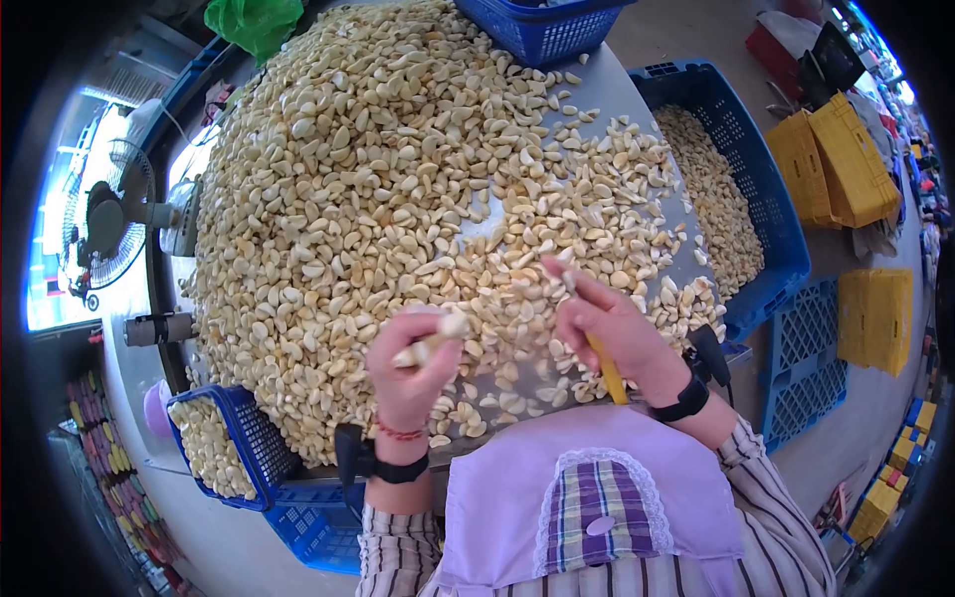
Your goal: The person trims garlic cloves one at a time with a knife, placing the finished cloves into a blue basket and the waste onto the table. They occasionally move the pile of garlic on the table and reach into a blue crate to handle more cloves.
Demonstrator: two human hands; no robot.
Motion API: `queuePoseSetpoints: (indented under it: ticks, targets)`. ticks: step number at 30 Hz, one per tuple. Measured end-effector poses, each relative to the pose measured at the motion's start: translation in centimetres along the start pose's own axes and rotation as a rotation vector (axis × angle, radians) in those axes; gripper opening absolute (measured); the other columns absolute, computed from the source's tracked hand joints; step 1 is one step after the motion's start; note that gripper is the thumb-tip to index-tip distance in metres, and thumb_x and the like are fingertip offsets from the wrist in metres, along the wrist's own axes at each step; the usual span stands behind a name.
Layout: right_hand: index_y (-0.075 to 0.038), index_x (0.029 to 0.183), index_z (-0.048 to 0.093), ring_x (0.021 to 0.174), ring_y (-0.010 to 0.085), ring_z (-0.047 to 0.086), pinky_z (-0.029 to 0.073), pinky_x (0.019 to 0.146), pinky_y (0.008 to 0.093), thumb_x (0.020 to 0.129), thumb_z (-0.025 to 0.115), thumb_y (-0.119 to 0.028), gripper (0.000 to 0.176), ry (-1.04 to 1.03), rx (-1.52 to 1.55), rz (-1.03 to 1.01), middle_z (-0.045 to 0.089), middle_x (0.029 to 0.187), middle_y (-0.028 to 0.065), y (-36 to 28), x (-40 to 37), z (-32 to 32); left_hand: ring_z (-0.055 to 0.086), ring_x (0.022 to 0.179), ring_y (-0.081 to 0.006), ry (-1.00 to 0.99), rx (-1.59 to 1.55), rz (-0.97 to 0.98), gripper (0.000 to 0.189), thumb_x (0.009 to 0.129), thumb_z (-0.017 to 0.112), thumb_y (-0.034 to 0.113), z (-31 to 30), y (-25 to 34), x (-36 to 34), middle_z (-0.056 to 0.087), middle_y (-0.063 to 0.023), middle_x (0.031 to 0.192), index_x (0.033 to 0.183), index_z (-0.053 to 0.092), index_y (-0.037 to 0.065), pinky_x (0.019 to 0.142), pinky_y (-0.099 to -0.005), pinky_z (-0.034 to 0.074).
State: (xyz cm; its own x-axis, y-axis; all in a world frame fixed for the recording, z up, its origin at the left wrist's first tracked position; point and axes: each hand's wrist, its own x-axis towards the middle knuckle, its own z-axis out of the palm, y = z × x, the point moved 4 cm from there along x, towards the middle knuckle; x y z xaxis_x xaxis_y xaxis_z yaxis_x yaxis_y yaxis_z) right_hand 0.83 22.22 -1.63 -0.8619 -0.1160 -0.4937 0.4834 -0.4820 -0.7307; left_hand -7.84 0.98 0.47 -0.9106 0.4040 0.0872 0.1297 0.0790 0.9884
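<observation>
My left hand (410,370) is closed around a pale garlic clove (445,328) just above the near edge of the heap. My right hand (609,333) grips a small tool with a yellow handle (607,373), its tip up by my fingertips close to the cloves. A huge pile of peeled garlic cloves (378,199) covers the metal table (617,95) in front of me. Both wrists carry black bands.
A blue crate (766,199) of cloves stands at the right of the table, and a smaller blue basket (244,438) of cloves at the lower left. Another blue basket (542,30) sits at the far edge. A fan (109,224) stands left; yellow crates (841,164) lie on the floor at right.
</observation>
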Motion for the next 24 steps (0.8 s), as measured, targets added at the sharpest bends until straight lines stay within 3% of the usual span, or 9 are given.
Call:
queuePoseSetpoints:
  ticks: [3, 5, 7, 10, 11, 14, 16, 19, 24]
  targets:
    - [-0.014, 0.144, 0.031, 0.044, 0.0046, 0.044, 0.04, 0.041, 0.0177, 0.096, 0.046, -0.016, 0.05, 0.044, 0.14, -0.095, 0.05, 0.067, -0.0004, -0.1, -0.3, -2.0, 0.049, 0.069, -0.0072, 0.509, 0.3, 0.236, 0.014, 0.085, 0.055, 0.009, -10.7, 1.8, -1.8, 0.058, -0.0059, 0.092, 0.096, 0.057, 0.001, 0.054, -0.017, 0.035]
    - [-0.014, 0.145, 0.029, 0.043, 0.0063, 0.044, 0.04, 0.04, 0.018, 0.095, 0.051, -0.022, 0.055, 0.078, 0.221, -0.181, 0.05, 0.068, 0.0009, 0.4, -0.3, -3.3, 0.047, 0.069, -0.0082, 0.826, 0.28, 0.144, 0.013, 0.086, 0.056, 0.006, -20.5, 1.9, -5.2, 0.058, -0.0046, 0.087, 0.098, 0.057, 0.0, 0.059, -0.0211, 0.04]
    - [-0.014, 0.145, 0.029, 0.044, 0.0067, 0.044, 0.039, 0.04, 0.018, 0.095, 0.052, -0.022, 0.055, 0.089, 0.231, -0.18, 0.05, 0.068, 0.001, 0.5, 0.0, -3.4, 0.056, 0.076, -0.0143, 1.128, 0.801, 0.09, 0.025, 0.088, 0.06, 0.019, -29.3, 2.3, -7.9, 0.062, -0.0072, 0.092, 0.102, 0.059, -0.001, 0.068, -0.0256, 0.046]
    - [-0.014, 0.144, 0.03, 0.045, 0.0071, 0.045, 0.04, 0.041, 0.0179, 0.095, 0.052, -0.024, 0.055, 0.093, 0.219, -0.18, 0.05, 0.068, 0.001, 0.8, 0.6, -3.3, 0.06, 0.089, -0.0235, 0.899, 1.24, -0.408, 0.039, 0.086, 0.064, 0.026, -37.1, 2.3, -9.9, 0.064, -0.0135, 0.102, 0.113, 0.058, -0.002, 0.078, -0.0332, 0.048]
    - [-0.014, 0.144, 0.03, 0.045, 0.007, 0.045, 0.039, 0.041, 0.0178, 0.095, 0.052, -0.025, 0.055, 0.082, 0.215, -0.163, 0.05, 0.068, 0.0009, 0.9, 0.8, -3.0, 0.058, 0.1, -0.0295, 0.696, 1.658, -0.327, 0.05, 0.085, 0.065, 0.033, -39.6, 0.9, -10.7, 0.063, -0.0174, 0.11, 0.123, 0.055, 0.001, 0.084, -0.04, 0.046]
    - [-0.014, 0.144, 0.031, 0.046, 0.0066, 0.045, 0.039, 0.041, 0.0175, 0.095, 0.052, -0.026, 0.055, 0.077, 0.196, -0.132, 0.05, 0.069, 0.0007, 0.9, 1.1, -2.3, 0.056, 0.103, -0.0307, 0.844, 2.241, -0.398, 0.051, 0.083, 0.068, 0.032, -28.1, 5.5, -6.0, 0.064, -0.0162, 0.108, 0.124, 0.057, 0.004, 0.085, -0.043, 0.046]
    - [-0.014, 0.144, 0.031, 0.046, 0.0063, 0.045, 0.038, 0.042, 0.0173, 0.095, 0.052, -0.027, 0.054, 0.08, 0.177, -0.118, 0.05, 0.069, 0.0006, 0.9, 1.2, -2.1, 0.058, 0.092, -0.0279, 0.698, 1.928, 0.124, 0.044, 0.079, 0.072, 0.027, -24.6, 5.1, -3.5, 0.064, -0.0147, 0.1, 0.114, 0.063, 0.003, 0.081, -0.0393, 0.047]
    - [-0.014, 0.143, 0.033, 0.046, 0.0058, 0.045, 0.037, 0.041, 0.0172, 0.096, 0.051, -0.028, 0.053, 0.112, 0.167, -0.08, 0.05, 0.069, 0.0003, 1.3, 1.0, -2.1, 0.057, 0.068, -0.0219, 0.454, 1.101, -0.026, 0.031, 0.074, 0.076, 0.016, -13.6, 0.5, 0.5, 0.064, -0.006, 0.079, 0.1, 0.067, 0.004, 0.067, -0.0341, 0.048]
    - [-0.012, 0.14, 0.038, 0.045, 0.0047, 0.044, 0.037, 0.041, 0.017, 0.097, 0.049, -0.027, 0.047, 0.131, 0.077, -0.071, 0.05, 0.07, -0.0001, 1.0, 0.1, -2.0, 0.058, 0.061, -0.0144, -0.082, 1.072, 0.228, 0.021, 0.078, 0.071, 0.014, -2.7, -8.7, 3.6, 0.063, -0.0036, 0.074, 0.094, 0.065, 0.003, 0.055, -0.0239, 0.046]
